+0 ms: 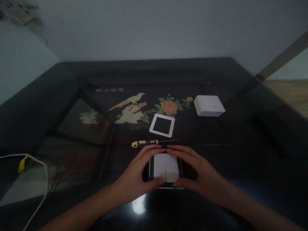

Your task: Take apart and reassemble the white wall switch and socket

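Note:
A switch panel with two white rockers (166, 166) and a dark surround lies on the dark table in front of me. My left hand (141, 170) is curved around its left side, thumb at the near edge and fingers at the far edge. On the right side my right hand (193, 168), with a ring on one finger, grips it the same way. Just beyond the fingertips lies a yellow and black screwdriver (144, 143), its shaft pointing right. A white square frame (172, 126) with an open middle rests past the screwdriver.
A white box with a socket face (210, 106) stands at the back right of the glossy table (144, 72). A white cable (45, 173) with a yellow tag (22, 164) runs along the left. A thin wire (216, 144) lies right of the screwdriver.

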`<state>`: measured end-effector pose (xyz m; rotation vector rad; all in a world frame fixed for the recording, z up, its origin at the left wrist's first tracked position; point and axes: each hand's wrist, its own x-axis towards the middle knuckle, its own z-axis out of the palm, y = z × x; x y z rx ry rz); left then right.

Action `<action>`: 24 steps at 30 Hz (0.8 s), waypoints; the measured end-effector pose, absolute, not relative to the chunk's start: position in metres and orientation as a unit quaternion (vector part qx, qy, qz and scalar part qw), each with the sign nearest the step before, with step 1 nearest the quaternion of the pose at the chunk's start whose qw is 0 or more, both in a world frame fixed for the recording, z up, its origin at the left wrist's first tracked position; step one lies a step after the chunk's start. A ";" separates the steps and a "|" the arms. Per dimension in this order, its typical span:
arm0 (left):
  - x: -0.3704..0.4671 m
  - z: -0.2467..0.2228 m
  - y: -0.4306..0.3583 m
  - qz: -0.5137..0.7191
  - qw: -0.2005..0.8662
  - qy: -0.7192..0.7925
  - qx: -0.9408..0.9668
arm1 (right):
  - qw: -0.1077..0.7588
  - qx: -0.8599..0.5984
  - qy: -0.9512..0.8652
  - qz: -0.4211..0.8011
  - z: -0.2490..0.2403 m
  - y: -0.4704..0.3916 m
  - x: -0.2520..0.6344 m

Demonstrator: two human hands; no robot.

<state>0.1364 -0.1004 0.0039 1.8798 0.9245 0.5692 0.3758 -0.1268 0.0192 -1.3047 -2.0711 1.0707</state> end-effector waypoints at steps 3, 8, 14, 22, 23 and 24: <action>0.136 0.006 -0.102 0.234 0.434 0.375 0.786 | 0.288 -0.471 -0.749 0.367 0.021 -0.119 0.382; 0.132 0.021 -0.093 0.296 0.374 0.355 0.804 | 0.340 -0.513 -0.730 0.297 0.015 -0.100 0.396; 0.125 0.029 -0.029 0.256 0.302 0.347 0.850 | 0.311 -0.522 -0.753 0.250 0.003 -0.065 0.393; 0.133 -0.004 0.048 0.211 0.332 0.321 0.861 | 0.271 -0.528 -0.769 0.236 -0.011 -0.030 0.374; 0.134 -0.007 0.050 0.208 0.339 0.317 0.861 | 0.270 -0.528 -0.770 0.237 -0.012 -0.029 0.373; 0.135 -0.009 0.051 0.207 0.345 0.314 0.860 | 0.270 -0.528 -0.769 0.237 -0.012 -0.028 0.373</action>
